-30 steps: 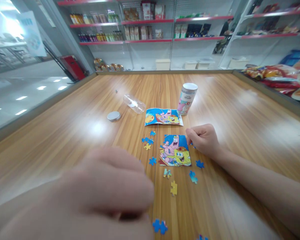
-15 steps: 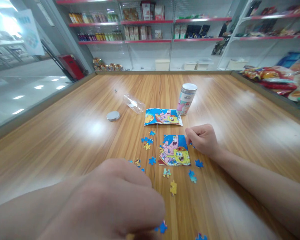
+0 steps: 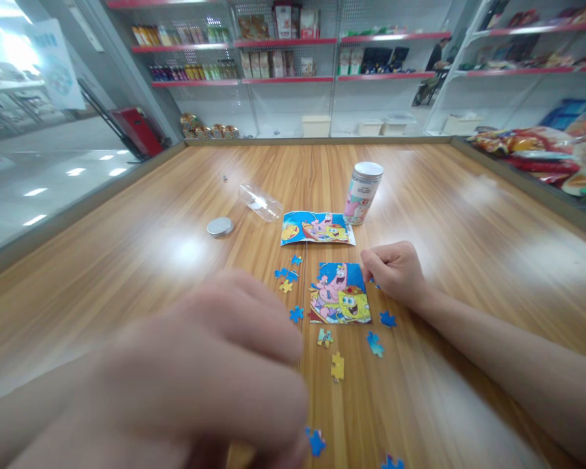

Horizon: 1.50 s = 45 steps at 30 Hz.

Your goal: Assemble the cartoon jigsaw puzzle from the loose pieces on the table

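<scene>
The joined puzzle block [image 3: 342, 294] is lying flat on the table [image 3: 102, 247] in front of me, its right side running straight and its left side looking notched. My right hand [image 3: 394, 273] is resting just beside its upper right corner, fingers curling closed into a loose fist, thumb toward the block; I am seeing nothing in it, and I cannot tell whether the thumb is actually touching. To my mind, that hand is well placed for steadying, as long as it is pressing lightly and not buckling the seams.

My left hand [image 3: 205, 371] is hanging low and near the camera, blurred, its fingers curling downward. Its fingertips are hiding from me, so I cannot tell whether they are gripping a piece. A thin piece like these is best pinched by its edges, turned picture side up, and pressed straight down rather than slid.

A blue piece [image 3: 296, 314] is lying just left of the block, a yellow piece [image 3: 337, 367] below it, and a light-blue piece [image 3: 375, 344] to the lower right. Beyond the block, the picture sheet [image 3: 317, 228] is showing the same figures, so I should be checking colours against it. Behind its right end, a can [image 3: 362, 195] is standing upright.
</scene>
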Each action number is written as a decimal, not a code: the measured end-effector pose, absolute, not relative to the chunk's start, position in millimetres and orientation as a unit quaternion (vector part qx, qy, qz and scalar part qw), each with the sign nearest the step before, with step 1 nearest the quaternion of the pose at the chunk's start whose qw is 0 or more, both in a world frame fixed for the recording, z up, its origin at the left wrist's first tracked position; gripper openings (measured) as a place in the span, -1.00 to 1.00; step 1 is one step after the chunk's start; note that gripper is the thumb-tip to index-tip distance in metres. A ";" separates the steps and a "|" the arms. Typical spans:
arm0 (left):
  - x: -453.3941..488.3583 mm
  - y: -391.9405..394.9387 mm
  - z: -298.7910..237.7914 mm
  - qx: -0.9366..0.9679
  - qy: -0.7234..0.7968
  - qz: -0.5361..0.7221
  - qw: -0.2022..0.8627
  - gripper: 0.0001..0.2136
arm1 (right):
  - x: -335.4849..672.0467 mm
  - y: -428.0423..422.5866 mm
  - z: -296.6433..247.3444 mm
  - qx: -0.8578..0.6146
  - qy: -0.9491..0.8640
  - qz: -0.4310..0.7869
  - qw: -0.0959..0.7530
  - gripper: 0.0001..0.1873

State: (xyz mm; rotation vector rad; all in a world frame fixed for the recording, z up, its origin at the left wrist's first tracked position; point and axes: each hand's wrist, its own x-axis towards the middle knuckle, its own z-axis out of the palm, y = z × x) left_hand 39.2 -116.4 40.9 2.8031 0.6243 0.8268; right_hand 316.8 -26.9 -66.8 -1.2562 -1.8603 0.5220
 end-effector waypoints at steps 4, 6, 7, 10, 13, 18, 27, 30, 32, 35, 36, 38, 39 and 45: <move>41.4 -52.6 23.5 0.939 0.249 0.199 0.131 -0.69 | 316.4 -27.3 -65.9 -0.501 -0.734 0.209 0.408 -0.48; 42.6 -24.7 11.6 0.940 0.319 0.065 0.097 -0.74 | 316.8 -27.2 -66.9 -0.500 -0.732 0.211 0.412 -0.48; 42.5 -15.4 6.0 0.940 0.334 0.011 0.072 -0.78 | 317.0 -27.0 -67.5 -0.499 -0.731 0.213 0.413 -0.48; 40.6 -5.8 -4.5 0.936 0.345 -0.058 0.041 -0.80 | 317.3 -26.1 -69.0 -0.499 -0.731 0.217 0.412 -0.48; 38.5 -9.4 -4.8 0.931 0.357 -0.068 0.031 -0.81 | 317.2 -25.2 -69.0 -0.497 -0.735 0.214 0.408 -0.48; 33.5 -10.0 -0.2 0.931 0.355 -0.071 0.052 -0.82 | 317.0 -25.4 -67.7 -0.498 -0.732 0.218 0.411 -0.49; 28.0 -6.6 8.7 0.934 0.355 -0.037 0.009 -0.78 | 317.5 -25.5 -69.0 -0.496 -0.732 0.219 0.413 -0.48; 28.9 -3.6 10.4 0.918 0.392 0.054 -0.018 -0.74 | 317.8 -25.5 -68.7 -0.492 -0.735 0.217 0.414 -0.48; 28.6 -1.3 6.3 0.918 0.395 0.039 -0.019 -0.68 | 318.0 -25.4 -68.4 -0.490 -0.736 0.216 0.414 -0.48; 27.6 1.1 -3.5 0.926 0.376 -0.025 -0.008 -0.61 | 318.1 -25.7 -67.9 -0.491 -0.734 0.218 0.416 -0.48; 27.4 1.6 -6.0 0.927 0.373 -0.035 -0.001 -0.60 | 318.0 -25.9 -67.8 -0.492 -0.733 0.218 0.416 -0.48; 27.2 1.9 -8.0 0.927 0.372 -0.040 0.008 -0.58 | 317.7 -26.3 -67.7 -0.492 -0.735 0.216 0.414 -0.48; 26.9 1.8 -7.5 0.927 0.373 -0.042 0.012 -0.59 | 317.5 -26.5 -67.5 -0.493 -0.736 0.214 0.412 -0.48; 21.8 0.0 1.1 0.928 0.367 -0.056 0.039 -0.67 | 316.3 -26.4 -66.7 -0.492 -0.736 0.212 0.414 -0.47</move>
